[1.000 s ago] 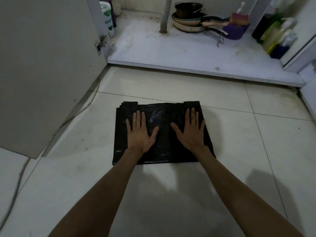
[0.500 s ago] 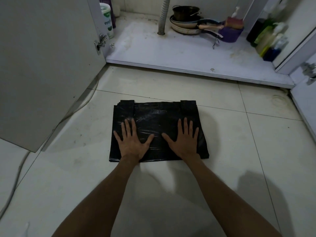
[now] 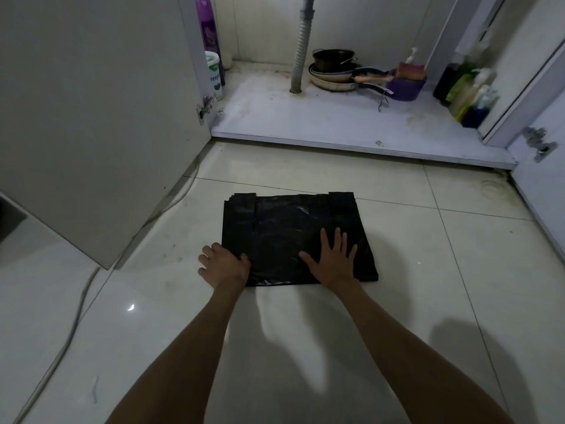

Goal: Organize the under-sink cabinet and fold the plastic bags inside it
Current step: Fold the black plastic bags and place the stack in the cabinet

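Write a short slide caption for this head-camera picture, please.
Left hand grips the edge of a black plastic bag on the floor while the right hand presses it flat.

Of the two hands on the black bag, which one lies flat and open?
The right hand lies flat, fingers spread, on the black bag. The left hand curls at the bag's left edge instead.

Thin glossy black plastic bag (image 3: 293,237), glossy smooth tile floor (image 3: 428,286), ribbed drain pipe (image 3: 301,56)
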`<state>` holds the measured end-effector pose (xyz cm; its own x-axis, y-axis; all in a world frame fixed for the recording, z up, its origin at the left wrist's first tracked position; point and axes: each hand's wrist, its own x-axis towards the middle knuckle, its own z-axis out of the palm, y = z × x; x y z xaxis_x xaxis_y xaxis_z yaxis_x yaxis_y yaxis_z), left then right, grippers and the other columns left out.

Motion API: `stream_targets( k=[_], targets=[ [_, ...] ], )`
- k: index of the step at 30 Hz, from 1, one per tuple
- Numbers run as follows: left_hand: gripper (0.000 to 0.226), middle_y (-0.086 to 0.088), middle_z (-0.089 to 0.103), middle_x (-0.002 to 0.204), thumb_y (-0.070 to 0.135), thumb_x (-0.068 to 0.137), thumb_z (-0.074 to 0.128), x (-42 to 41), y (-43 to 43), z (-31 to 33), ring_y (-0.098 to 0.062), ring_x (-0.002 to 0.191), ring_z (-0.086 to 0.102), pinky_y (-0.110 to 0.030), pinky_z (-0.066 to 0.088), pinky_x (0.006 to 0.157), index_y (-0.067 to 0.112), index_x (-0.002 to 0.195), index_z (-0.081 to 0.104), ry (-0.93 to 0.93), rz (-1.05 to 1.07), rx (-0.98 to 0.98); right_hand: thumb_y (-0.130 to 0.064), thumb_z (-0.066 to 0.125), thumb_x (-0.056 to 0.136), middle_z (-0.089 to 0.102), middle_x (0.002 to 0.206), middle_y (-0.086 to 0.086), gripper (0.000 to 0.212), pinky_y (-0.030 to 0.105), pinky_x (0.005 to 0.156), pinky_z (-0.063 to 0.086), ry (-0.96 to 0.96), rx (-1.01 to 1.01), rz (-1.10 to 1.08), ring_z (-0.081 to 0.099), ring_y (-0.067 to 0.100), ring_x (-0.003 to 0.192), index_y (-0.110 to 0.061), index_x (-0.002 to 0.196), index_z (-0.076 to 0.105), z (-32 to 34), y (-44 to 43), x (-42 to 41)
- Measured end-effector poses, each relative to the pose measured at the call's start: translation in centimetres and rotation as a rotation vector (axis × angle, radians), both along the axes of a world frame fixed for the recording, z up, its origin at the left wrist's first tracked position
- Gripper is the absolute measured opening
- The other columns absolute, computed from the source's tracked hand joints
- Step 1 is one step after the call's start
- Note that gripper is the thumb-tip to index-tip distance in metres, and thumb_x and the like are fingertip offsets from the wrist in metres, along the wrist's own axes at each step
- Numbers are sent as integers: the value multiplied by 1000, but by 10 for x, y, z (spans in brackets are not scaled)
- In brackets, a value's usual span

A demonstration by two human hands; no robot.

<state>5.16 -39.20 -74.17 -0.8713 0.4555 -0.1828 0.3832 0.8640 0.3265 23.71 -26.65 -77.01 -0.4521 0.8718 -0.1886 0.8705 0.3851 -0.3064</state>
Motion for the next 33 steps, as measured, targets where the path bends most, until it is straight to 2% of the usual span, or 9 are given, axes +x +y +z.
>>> stream_targets(
  k=[7,11,15,19,21,23,26,29,33],
  targets=[
    [78,-19,32,138,38,80,70,10,-10,15,-38,124,39,-45,42,91,1,136,29,-227,170,41,-71,43,87,16,156,16,89,53,118,9,18,45,-44,12,34,145,-21,154,16,10,-21,9],
    [77,-22,41,134,34,81,70,1,-13,18,-38,120,48,-41,43,92,1,136,28,-351,221,64,-72,42,87,17,155,13,86,53,117,13,-10,37,-35,14,33,144,-21,153,21,13,-22,10],
    [66,-16,56,115,30,77,73,-16,-10,26,-33,102,58,-38,49,86,-3,126,45,-492,189,130,-71,44,87,15,156,13,86,54,116,14,-31,-2,-37,12,33,145,-22,153,19,19,-22,9],
    [40,-12,55,98,7,78,72,-25,0,36,-25,87,53,-36,48,79,-7,114,59,-706,171,298,-71,45,86,13,156,13,87,55,117,14,-52,-25,-53,10,34,145,-23,153,18,24,-22,6],
    [23,-14,58,92,9,78,72,-25,7,45,-24,79,53,-35,45,73,-6,91,63,-671,195,434,-74,47,83,10,157,14,92,58,115,14,-65,-46,-62,9,35,146,-22,153,17,25,-22,3],
    [21,-13,62,89,14,75,75,-18,22,61,-24,75,57,-34,46,71,0,75,60,-657,190,547,-77,49,79,9,157,14,97,61,114,14,-74,-57,-84,8,36,145,-22,153,16,25,-23,-1],
    [20,-14,68,88,18,70,81,5,54,87,-25,83,65,-34,52,75,6,70,65,-638,89,596,-78,50,76,12,155,15,99,60,112,16,-73,-47,-119,12,37,143,-22,151,19,22,-23,-9],
    [20,-18,71,82,19,70,80,42,76,92,-26,76,67,-32,50,69,13,58,66,-604,-116,574,-72,52,78,17,153,15,93,57,110,20,-104,-20,-142,17,37,141,-22,150,20,22,-25,-14],
    [28,2,60,64,27,78,73,88,86,81,-14,66,56,-24,43,64,23,54,58,-507,-338,544,-50,55,85,28,146,12,68,54,110,24,-25,-77,-164,24,36,137,-26,144,32,26,-14,-9]
  ],
)
